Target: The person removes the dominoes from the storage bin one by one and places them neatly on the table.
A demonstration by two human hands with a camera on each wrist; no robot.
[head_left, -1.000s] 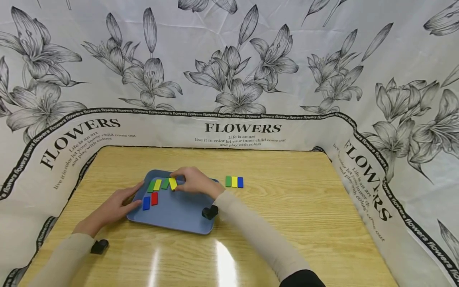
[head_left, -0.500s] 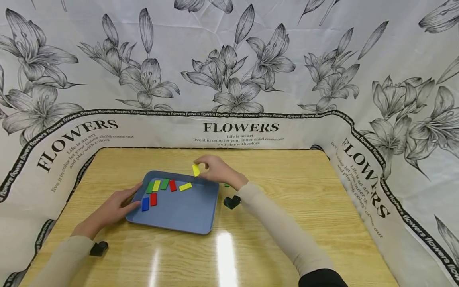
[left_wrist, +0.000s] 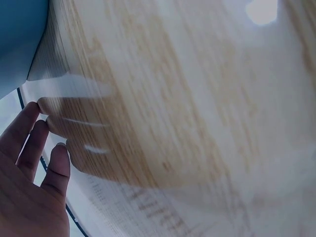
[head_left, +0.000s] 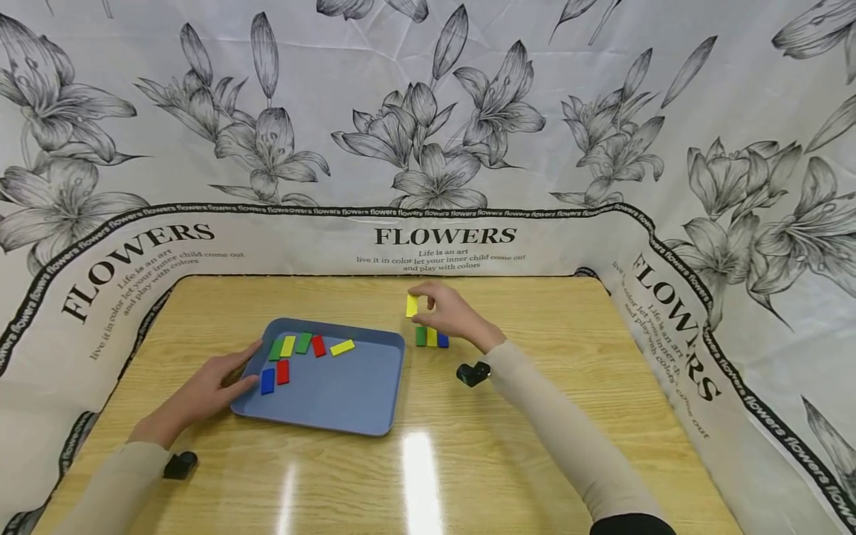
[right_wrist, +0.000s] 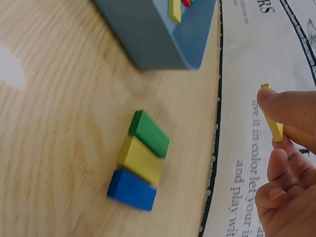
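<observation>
My right hand (head_left: 451,313) pinches a yellow block (head_left: 412,305) between thumb and fingers, raised over the table just behind a short row. That row, side by side on the wood, is a green block (right_wrist: 149,134), a yellow block (right_wrist: 140,161) and a blue block (right_wrist: 132,189). My left hand (head_left: 212,386) rests at the left rim of the blue-grey tray (head_left: 328,405), fingers extended. Inside the tray lie several flat blocks, among them a slanted yellow block (head_left: 342,348), two red ones, two green ones and a blue block (head_left: 267,381).
The wooden table (head_left: 535,416) runs on right of the tray and in front of it. A white cloth (head_left: 441,148) with printed flowers and lettering stands around its back and sides. A black wrist camera (head_left: 473,374) sits beneath my right wrist.
My right hand has lifted the yellow block out of the tray and carried it right, to behind the row of three. A red block it was covering now shows. My left hand stays at the rim.
</observation>
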